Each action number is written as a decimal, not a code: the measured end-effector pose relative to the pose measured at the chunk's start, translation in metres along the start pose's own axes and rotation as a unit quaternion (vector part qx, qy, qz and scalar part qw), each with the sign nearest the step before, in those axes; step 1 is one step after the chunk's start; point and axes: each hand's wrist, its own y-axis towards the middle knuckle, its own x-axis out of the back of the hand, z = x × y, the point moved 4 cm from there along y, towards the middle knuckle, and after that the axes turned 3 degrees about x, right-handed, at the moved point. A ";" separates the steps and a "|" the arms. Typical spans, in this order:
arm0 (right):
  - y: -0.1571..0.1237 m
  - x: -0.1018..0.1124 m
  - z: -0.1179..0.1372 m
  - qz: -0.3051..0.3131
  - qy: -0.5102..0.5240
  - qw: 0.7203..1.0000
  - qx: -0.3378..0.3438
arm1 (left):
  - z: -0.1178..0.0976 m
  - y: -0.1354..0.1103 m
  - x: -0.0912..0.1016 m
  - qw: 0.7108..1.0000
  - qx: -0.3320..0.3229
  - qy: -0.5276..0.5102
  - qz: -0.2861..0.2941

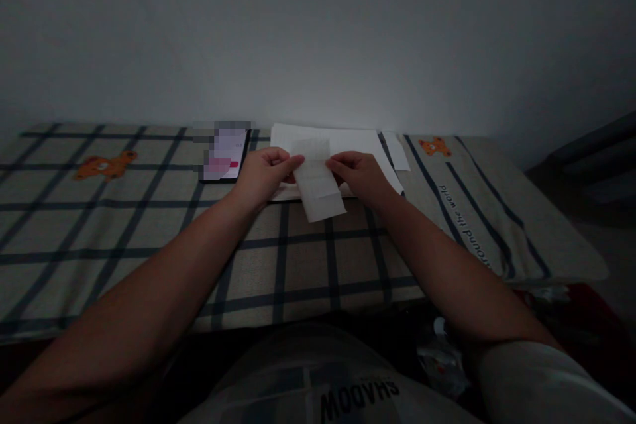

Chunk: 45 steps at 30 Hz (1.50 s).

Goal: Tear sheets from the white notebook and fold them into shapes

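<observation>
Between my two hands is a narrow strip of thin whitish paper (318, 187), creased across and hanging down toward me over the cloth. My left hand (265, 172) pinches its left edge between thumb and fingers. On the opposite edge, my right hand (360, 174) grips it the same way. Beneath and behind the strip lies a stack of white paper sheets (350, 139), partly covered by both hands. The fingertips behind the strip are hidden.
Left of the sheets lies a phone (231, 156) with its screen lit. A small white paper piece (396, 150) rests at their right. A checked tablecloth (149, 212) with bear prints covers the table, which meets a plain wall (318, 33). Below, a clear plastic bottle (442, 361) shows dimly.
</observation>
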 end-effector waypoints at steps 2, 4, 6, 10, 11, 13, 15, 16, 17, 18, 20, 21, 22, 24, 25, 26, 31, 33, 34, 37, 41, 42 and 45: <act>0.000 0.000 0.000 -0.005 -0.001 1.000 0.003 | 0.001 0.000 0.000 1.000 0.009 0.005 -0.004; 0.000 0.000 0.001 -0.005 -0.002 1.000 0.007 | 0.001 0.000 0.001 1.000 0.018 0.009 -0.008; 0.000 0.000 0.003 -0.001 -0.003 1.000 0.010 | 0.002 0.000 0.001 1.000 0.022 -0.001 -0.008; -0.001 0.000 0.004 0.001 -0.005 1.000 0.016 | 0.003 0.001 0.000 1.000 0.024 -0.020 -0.006; -0.001 0.000 0.004 0.002 -0.005 1.000 0.017 | 0.004 0.001 0.001 0.999 0.027 -0.019 -0.008; -0.001 0.000 0.003 0.005 -0.005 1.000 0.016 | 0.004 0.002 0.001 0.999 0.035 -0.022 -0.011; -0.001 0.000 0.003 0.008 -0.005 1.000 0.013 | 0.004 0.002 0.000 0.999 0.041 -0.033 -0.008; -0.001 0.000 0.003 0.008 -0.005 1.000 0.013 | 0.004 0.002 0.000 0.998 0.043 -0.038 -0.006; -0.001 0.000 0.003 0.009 -0.004 1.000 0.014 | 0.004 0.002 0.000 0.998 0.045 -0.042 -0.004; -0.001 0.000 0.004 0.011 -0.005 1.000 0.015 | 0.003 0.002 0.000 0.998 0.047 -0.045 -0.004; -0.002 0.000 0.004 0.014 -0.010 1.000 0.015 | 0.003 0.002 0.000 0.998 0.047 -0.044 -0.005; -0.002 0.000 0.004 0.013 -0.014 1.000 0.015 | 0.003 0.002 0.001 0.998 0.046 -0.042 -0.006; -0.002 0.001 0.003 0.012 -0.016 1.000 0.015 | 0.003 0.002 0.001 0.998 0.045 -0.038 -0.006; -0.002 0.001 0.003 0.012 -0.017 1.000 0.016 | 0.003 0.001 0.001 0.999 0.043 -0.029 -0.009; -0.002 0.001 0.003 0.014 -0.015 1.000 0.017 | 0.003 0.001 0.001 0.999 0.042 -0.027 -0.011; -0.001 0.001 0.003 0.016 -0.013 1.000 0.019 | 0.003 0.001 0.001 0.999 0.040 -0.027 -0.013; -0.002 -0.001 0.008 0.023 -0.017 0.999 0.025 | 0.002 -0.001 -0.002 0.998 0.035 -0.057 0.002; -0.003 -0.003 0.011 0.029 -0.022 0.999 0.019 | 0.002 0.000 -0.003 0.997 0.045 -0.065 0.015; -0.004 -0.003 0.011 0.032 -0.023 0.999 0.016 | 0.002 0.000 -0.003 0.996 0.051 -0.066 0.019; -0.005 -0.005 0.010 0.046 -0.016 0.999 0.006 | 0.003 0.001 -0.001 0.996 0.062 -0.056 0.016; -0.004 -0.005 0.003 0.053 0.018 0.998 -0.021 | 0.003 0.001 0.000 0.997 0.059 -0.052 0.004; -0.003 -0.005 0.001 0.051 0.026 0.998 -0.027 | 0.004 0.001 0.000 0.997 0.058 -0.052 0.000; -0.002 -0.004 0.000 0.044 0.045 0.998 -0.031 | 0.005 -0.001 -0.001 0.997 0.062 -0.053 -0.002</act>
